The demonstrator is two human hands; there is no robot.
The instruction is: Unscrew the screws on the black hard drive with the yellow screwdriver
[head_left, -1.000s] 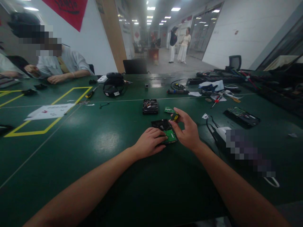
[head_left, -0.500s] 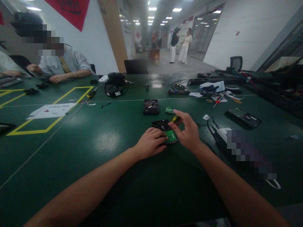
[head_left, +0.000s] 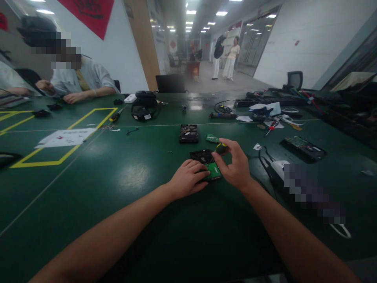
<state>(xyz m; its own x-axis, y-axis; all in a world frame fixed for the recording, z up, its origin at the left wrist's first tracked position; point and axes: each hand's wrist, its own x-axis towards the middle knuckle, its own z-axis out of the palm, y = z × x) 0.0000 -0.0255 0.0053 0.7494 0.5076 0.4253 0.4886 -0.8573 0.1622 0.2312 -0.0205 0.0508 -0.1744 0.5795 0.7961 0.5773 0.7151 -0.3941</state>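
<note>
My left hand [head_left: 191, 179] is closed over a hard drive [head_left: 214, 171] that lies with its green circuit board facing up. Its fingers rest on the board, and the thumb is at the near side. My right hand [head_left: 234, 163] pinches the black-and-yellow handle of a screwdriver [head_left: 221, 148] above the drive. The screwdriver's shaft and tip are hard to make out. Just beyond the left fingers lies a black metal part [head_left: 202, 155]. A loose green circuit board [head_left: 212, 138] sits behind the screwdriver, and an opened hard drive [head_left: 189, 133] stands farther back.
On the right are another drive [head_left: 304, 147], a power strip [head_left: 282, 167] with a cable, and a red screwdriver [head_left: 272, 126]. A black pouch [head_left: 144, 108] and a yellow-black screwdriver [head_left: 116, 114] lie at the back left. A person [head_left: 85, 78] sits across the green table [head_left: 141, 239].
The screwdriver handle has turned slightly in my right fingers, showing more of its dark side. My left hand stays on the drive. The whole view has shifted a little.
</note>
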